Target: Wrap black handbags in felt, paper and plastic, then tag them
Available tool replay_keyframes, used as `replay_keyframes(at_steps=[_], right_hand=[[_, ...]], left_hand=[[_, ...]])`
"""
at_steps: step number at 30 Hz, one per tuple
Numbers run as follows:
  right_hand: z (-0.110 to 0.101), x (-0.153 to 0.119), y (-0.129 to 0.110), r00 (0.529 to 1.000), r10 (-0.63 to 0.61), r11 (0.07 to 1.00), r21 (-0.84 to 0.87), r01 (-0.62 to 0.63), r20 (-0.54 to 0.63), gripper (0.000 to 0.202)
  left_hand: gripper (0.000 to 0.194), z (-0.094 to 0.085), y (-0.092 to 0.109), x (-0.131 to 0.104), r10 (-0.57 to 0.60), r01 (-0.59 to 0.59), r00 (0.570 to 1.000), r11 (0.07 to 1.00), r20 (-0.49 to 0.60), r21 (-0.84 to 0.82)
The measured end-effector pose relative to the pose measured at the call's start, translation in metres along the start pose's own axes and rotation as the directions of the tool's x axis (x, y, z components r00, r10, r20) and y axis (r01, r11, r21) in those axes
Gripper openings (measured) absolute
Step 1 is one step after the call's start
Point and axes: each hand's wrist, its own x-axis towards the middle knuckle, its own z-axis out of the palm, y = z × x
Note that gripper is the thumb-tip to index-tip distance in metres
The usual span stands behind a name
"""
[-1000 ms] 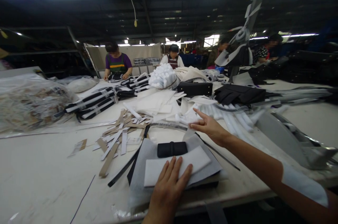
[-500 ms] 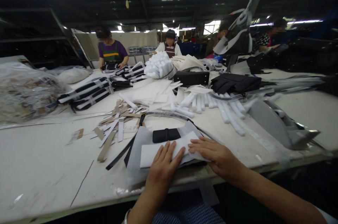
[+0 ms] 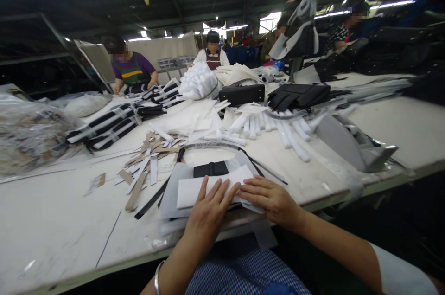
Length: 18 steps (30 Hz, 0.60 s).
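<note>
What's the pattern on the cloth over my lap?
Blue-and-white checked cloth, seen best in the head view, at the bottom.

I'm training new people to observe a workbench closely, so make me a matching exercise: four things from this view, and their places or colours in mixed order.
Things:
1. Folded sheet
2. Loose flat strips
3. Clear plastic bag
4. Bangle

Places or colours:
A. At the far left of the view, bulging
B. Silver, around the left wrist
C. Tan and white, scattered in a heap
D. White, under the fingers of the left hand

Right pairs: 1-D, 2-C, 3-A, 4-B
</note>
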Motion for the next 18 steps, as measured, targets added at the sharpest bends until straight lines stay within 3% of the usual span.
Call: replay_keyframes(at_steps=[5, 10, 13, 16, 18], right_hand=[[0.005, -0.003, 0.001, 0.999, 0.011, 1.000, 0.025, -0.010, -0.046, 0.058], [0.008, -0.006, -0.002, 0.998, 0.022, 0.998, 0.060, -0.019, -0.058, 0.062], [-0.008, -0.005, -0.007, 0.999, 0.021, 0.987, 0.159, -0.014, -0.041, 0.056], [-0.035, 0.008, -0.006, 0.996, 0.069, 0.948, 0.314, -0.051, -0.047, 0.028], [-0.048, 0.026, 0.000, 0.986, 0.151, 0.943, 0.311, -0.121, -0.075, 0.018]], left_hand=[[0.074, -0.013, 0.012, 0.014, -0.003, 0.011, 0.994, 0.997, 0.113, -0.072], [0.070, 0.002, 0.018, 0.004, -0.041, 0.039, 0.999, 0.980, -0.002, -0.196], [0.057, 0.014, 0.023, -0.001, -0.093, 0.074, 0.990, 0.982, -0.108, -0.173], [0.049, 0.019, 0.025, 0.000, -0.111, 0.084, 0.980, 0.984, -0.167, -0.156], [0.046, 0.018, 0.025, 0.001, -0.108, 0.081, 0.976, 0.986, -0.191, -0.145]])
